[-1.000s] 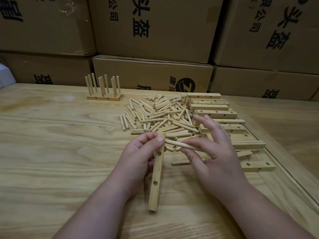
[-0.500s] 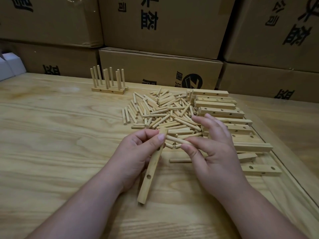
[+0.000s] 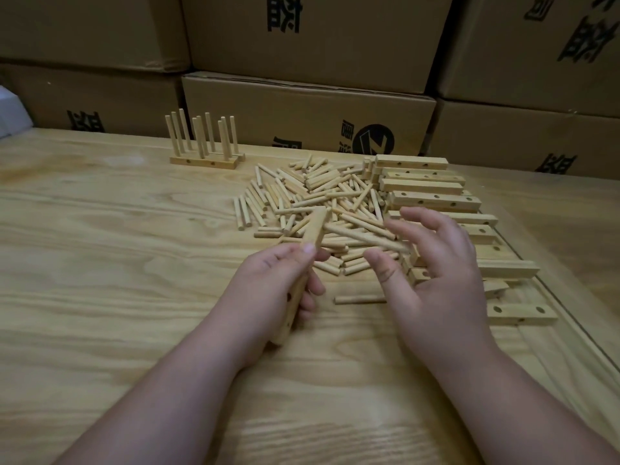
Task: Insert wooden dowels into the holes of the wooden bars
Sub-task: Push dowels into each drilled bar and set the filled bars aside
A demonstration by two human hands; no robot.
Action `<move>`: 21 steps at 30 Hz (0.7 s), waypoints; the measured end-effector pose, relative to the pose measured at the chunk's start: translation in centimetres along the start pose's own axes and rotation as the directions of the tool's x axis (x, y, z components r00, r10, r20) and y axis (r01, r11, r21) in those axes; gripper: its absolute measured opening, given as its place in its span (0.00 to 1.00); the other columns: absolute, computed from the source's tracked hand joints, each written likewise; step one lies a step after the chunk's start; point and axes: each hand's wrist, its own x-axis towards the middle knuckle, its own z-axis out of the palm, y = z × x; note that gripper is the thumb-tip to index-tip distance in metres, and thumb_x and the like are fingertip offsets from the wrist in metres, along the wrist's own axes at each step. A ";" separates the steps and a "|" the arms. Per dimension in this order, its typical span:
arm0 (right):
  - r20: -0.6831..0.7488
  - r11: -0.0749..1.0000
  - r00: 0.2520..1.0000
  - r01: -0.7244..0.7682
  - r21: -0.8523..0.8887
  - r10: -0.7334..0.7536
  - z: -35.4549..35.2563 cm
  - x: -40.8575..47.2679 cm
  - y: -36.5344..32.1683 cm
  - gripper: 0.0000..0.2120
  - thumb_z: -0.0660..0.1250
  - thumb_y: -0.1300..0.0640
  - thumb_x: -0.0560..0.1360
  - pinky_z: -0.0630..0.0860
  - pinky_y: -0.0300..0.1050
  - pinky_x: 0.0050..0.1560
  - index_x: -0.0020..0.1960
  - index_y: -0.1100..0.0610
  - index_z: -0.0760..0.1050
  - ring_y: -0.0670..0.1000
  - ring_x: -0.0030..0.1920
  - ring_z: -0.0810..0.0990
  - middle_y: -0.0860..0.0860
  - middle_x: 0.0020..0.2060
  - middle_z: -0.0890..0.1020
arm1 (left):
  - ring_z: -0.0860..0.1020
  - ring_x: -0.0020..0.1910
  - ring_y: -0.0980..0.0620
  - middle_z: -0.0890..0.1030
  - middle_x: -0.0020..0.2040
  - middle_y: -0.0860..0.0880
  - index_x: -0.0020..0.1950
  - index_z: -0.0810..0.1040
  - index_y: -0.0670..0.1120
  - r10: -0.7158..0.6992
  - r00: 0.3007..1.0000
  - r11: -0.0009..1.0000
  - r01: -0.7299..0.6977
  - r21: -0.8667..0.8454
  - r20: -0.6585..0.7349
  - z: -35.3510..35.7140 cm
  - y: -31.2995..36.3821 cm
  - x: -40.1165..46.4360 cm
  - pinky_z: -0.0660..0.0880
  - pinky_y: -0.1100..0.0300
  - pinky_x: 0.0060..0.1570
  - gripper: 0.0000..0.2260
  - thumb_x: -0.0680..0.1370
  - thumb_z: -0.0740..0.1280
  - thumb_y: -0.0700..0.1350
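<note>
One square wooden bar (image 3: 315,226), one round dowel (image 3: 355,231).

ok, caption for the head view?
Left hand grips a drilled pale wooden bar; right hand hovers over the loose pile of short wooden dowels.

Black Chinese print marks the cardboard boxes. The top centre box (image 3: 335,45) shows "盔", cut off above; the upper right box (image 3: 503,55) shows it tilted. The middle box (image 3: 268,112) bears a round black logo (image 3: 375,142) with a Z-like stroke; the remaining characters are unreadable.
</note>
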 end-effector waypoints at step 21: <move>0.214 0.977 0.958 0.207 -0.049 -0.192 -0.4 -0.5 -0.2 0.08 0.69 0.50 0.77 0.77 0.44 0.48 0.53 0.51 0.83 0.37 0.45 0.78 0.38 0.44 0.82 | 0.78 0.29 0.49 0.81 0.35 0.43 0.53 0.82 0.42 -0.034 0.999 0.979 0.032 -0.200 -0.007 -0.2 0.0 0.5 0.74 0.59 0.26 0.16 0.85 0.58 0.50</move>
